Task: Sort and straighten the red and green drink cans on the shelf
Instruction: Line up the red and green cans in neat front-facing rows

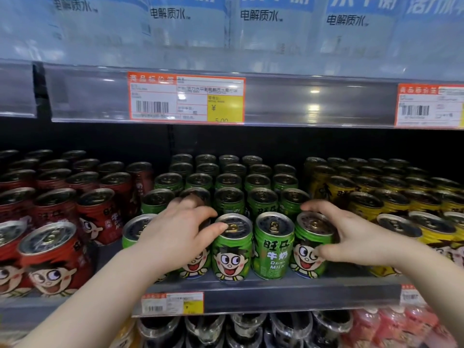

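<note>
Green drink cans (273,247) fill the middle of the shelf in several rows, and red cans (55,252) stand to their left. My left hand (180,229) curls over the second green can (194,266) in the front row. Its thumb lies on the lid of the neighbouring face-forward can (232,257). My right hand (351,234) grips the rightmost front green can (307,249), fingers over its lid and thumb on its side. The can between them shows its text side. One more green can (135,229) stands at the far left of the row.
Yellow cans (401,222) crowd the shelf right of the green ones. The shelf's front rail (301,295) carries a price tag (173,302). An upper shelf rail (301,101) hangs overhead with water bottles (188,21) above. Bottles (251,327) stand on the shelf below.
</note>
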Demonstrator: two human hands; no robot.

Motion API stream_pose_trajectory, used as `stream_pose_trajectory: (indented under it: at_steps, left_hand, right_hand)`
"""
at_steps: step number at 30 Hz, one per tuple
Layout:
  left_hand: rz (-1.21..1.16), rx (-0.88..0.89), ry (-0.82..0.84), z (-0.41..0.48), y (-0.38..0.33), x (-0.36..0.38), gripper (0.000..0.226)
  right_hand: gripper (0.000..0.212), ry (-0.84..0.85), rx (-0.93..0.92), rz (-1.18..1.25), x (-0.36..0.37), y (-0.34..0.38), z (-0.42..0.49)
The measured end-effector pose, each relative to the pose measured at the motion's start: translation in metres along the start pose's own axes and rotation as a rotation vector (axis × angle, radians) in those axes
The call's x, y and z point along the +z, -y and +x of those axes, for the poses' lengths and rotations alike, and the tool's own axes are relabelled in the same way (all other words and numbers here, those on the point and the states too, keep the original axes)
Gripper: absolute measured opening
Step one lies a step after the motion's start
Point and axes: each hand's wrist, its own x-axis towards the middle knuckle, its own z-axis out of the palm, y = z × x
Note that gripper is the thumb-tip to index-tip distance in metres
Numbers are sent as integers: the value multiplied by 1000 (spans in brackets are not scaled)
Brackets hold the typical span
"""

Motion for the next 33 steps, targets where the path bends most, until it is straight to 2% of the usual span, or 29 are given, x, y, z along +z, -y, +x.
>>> stream_pose_trajectory:
  at_steps: [4,7,10,12,14,18,22,25,28,30,33]
  left_hand:
    - [-77,36,-49,-2,2,2,53]
    - [-222,44,-215,-6,7,-3,61]
    - [-206,-1,-345,-10,22,-7,71]
    - [-204,-94,-351,-14,34,-6,76]
    - [-224,-185,-313,-21,43,-2,86]
    - [-319,-224,-271,-34,52,5,102]
    - [-383,-196,-304,-39,60,11,89]
    - [-402,-146,-293,-39,67,14,80]
    - [-497,-130,-311,-40,71,16,77]
    - [-592,-144,-303,-44,74,19,79]
    - [-745,-157,-251,-50,76,26,89]
  right_hand:
    - [105,-171,115,115,22,-5,-7]
    - [101,-361,178,202,40,-10,-12]
    - [90,-329,202,250,60,-16,-15]
    - [76,-322,209,222,66,-20,-16]
    - [69,-310,195,293,60,-24,-16]
    - [91,-183,164,429,42,-20,-19]
    - [86,-249,139,247,40,-11,-19]
    - [90,-229,156,150,34,-5,-18]
    - [85,-324,-2,-40,27,16,-18]
    - [79,-264,-134,-202,26,36,-15]
    - [82,-133,-188,-469,24,51,-1]
